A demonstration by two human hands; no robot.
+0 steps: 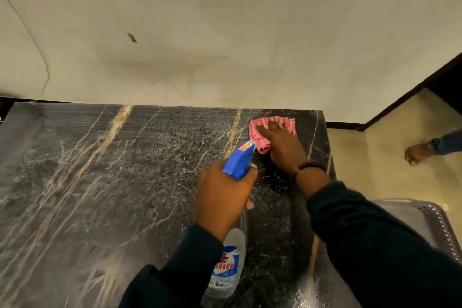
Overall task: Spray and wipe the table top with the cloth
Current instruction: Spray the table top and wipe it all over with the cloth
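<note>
Head cam, I count 1 cloth [265,132], far right table top [100,182], right hand [282,150] flat, fingers spread on it. 1 spray bottle [230,257], contents unclear, left hand [222,197] wrapped round neck.

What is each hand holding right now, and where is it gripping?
The left hand grips the spray bottle around its neck, below the blue trigger head. The right hand presses flat on the pink cloth.

Table top [112,182] dark grey marble, veined white and tan, speckled; cloth [262,130] at its far right corner pink with pale stripes; bottle [228,270] clear, blue nozzle, orange tip; sleeves [375,245] dark
</note>
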